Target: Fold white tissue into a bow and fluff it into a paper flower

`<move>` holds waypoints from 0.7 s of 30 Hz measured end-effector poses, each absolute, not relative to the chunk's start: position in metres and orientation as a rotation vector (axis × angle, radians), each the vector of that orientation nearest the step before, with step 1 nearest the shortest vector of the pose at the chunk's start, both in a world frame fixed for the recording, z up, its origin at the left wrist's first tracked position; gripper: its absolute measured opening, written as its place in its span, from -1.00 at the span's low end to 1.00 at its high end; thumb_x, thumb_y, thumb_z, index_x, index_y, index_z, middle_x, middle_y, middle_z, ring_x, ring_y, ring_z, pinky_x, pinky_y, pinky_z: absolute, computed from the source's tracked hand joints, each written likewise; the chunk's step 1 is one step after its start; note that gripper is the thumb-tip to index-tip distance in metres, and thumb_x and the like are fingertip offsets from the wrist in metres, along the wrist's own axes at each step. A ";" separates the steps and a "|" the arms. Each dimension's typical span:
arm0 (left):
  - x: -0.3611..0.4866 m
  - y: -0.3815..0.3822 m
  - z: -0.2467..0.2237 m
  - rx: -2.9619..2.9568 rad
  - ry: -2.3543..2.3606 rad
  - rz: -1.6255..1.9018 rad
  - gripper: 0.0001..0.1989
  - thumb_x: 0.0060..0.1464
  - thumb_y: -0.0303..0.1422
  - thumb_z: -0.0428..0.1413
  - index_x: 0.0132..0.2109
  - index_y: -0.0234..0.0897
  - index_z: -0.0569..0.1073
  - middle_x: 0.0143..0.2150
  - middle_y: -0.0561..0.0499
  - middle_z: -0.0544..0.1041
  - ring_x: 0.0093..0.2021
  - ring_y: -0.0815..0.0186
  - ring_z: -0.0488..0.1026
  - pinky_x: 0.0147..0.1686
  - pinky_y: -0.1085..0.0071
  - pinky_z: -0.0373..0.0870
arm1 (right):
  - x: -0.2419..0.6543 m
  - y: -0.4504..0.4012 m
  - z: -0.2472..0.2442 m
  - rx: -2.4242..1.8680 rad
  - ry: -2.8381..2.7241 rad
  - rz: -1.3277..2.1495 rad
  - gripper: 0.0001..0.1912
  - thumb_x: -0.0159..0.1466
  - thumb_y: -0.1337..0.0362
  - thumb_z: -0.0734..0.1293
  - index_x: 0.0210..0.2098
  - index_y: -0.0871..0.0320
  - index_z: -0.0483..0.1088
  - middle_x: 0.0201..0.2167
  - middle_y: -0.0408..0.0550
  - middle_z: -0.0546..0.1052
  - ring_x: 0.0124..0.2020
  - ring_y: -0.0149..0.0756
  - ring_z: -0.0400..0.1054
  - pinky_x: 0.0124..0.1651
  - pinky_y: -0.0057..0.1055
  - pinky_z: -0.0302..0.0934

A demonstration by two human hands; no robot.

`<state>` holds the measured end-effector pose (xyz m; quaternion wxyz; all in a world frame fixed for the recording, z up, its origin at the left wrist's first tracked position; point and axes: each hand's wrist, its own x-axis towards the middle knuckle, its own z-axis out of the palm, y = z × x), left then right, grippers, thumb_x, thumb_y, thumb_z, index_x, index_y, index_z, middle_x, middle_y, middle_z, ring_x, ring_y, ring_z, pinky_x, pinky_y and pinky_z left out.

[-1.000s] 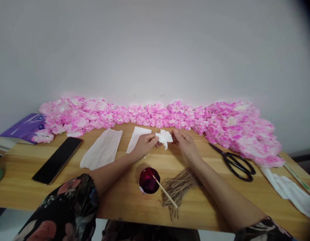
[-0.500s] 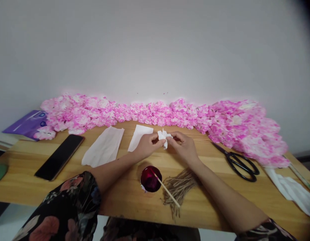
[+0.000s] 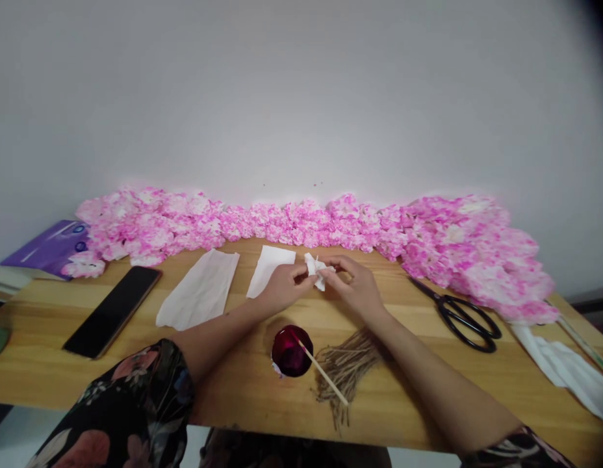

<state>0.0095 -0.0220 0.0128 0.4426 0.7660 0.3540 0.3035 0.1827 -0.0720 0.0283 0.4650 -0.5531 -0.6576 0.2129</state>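
Note:
Between my two hands is a small crumpled white paper flower (image 3: 315, 264), held above the far middle of the table. My left hand (image 3: 288, 286) pinches it from the left with thumb and forefinger. From the right, the fingers of my right hand (image 3: 357, 289) close on its other edge. Just left of the hands lies a small white paper sheet (image 3: 270, 268). Nearer to me stands a cup of dark magenta liquid (image 3: 292, 351) with a thin wooden stick (image 3: 325, 377) leaning out of it. A bundle of brown twine-like stems (image 3: 347, 367) is beside the cup.
Pink and white paper flowers (image 3: 301, 222) line the table's back edge along the wall. Black scissors (image 3: 464, 318) lie at right, near a white cloth or paper strip (image 3: 564, 364). A larger paper sheet (image 3: 201, 289), a phone (image 3: 114, 312) and a purple packet (image 3: 45, 250) are at left.
Both hands stay at the paper flower, which has turned and changed shape slightly between the fingers. The whole view has shifted a little; the table items lie as before.

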 end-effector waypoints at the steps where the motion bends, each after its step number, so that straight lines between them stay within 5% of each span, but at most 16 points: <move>1: 0.009 -0.023 0.014 1.948 0.875 0.733 -0.75 0.11 -0.24 0.04 -0.35 -0.35 0.48 -0.50 0.09 0.39 -0.45 0.42 0.27 -0.44 0.51 0.15 | 0.182 -0.073 0.028 -1.357 -1.642 0.468 -0.81 0.23 0.15 0.33 -0.26 0.10 0.51 -0.28 -0.06 0.58 -0.25 -0.22 0.43 -0.14 -0.31 0.25; 7: 0.007 -0.024 0.017 1.992 0.845 0.732 -0.64 0.21 -0.22 -0.09 -0.46 -0.33 0.35 -0.53 0.11 0.24 -0.46 0.42 0.18 -0.44 0.48 0.06 | 0.180 -0.075 0.025 -1.340 -1.667 0.398 -0.84 0.26 0.21 0.30 -0.32 0.10 0.51 -0.35 -0.07 0.57 -0.31 -0.25 0.41 -0.18 -0.35 0.23; 15: 0.006 -0.022 0.011 1.959 0.852 0.760 -0.64 0.19 -0.21 -0.06 -0.46 -0.34 0.39 -0.54 0.10 0.33 -0.47 0.41 0.24 -0.42 0.49 0.11 | 0.181 -0.067 0.019 -1.355 -1.072 0.921 -0.74 0.11 0.07 0.37 -0.43 0.16 0.44 -0.49 -0.14 0.49 -0.46 -0.34 0.32 -0.33 -0.41 0.22; 21: 0.006 -0.020 0.008 2.021 0.852 0.776 -0.65 0.20 -0.24 -0.07 -0.47 -0.34 0.38 -0.54 0.09 0.32 -0.48 0.42 0.23 -0.44 0.48 0.09 | 0.182 -0.071 0.027 -1.372 -1.318 0.812 -0.73 0.19 0.06 0.32 -0.30 0.14 0.48 -0.35 -0.09 0.54 -0.34 -0.29 0.37 -0.23 -0.37 0.22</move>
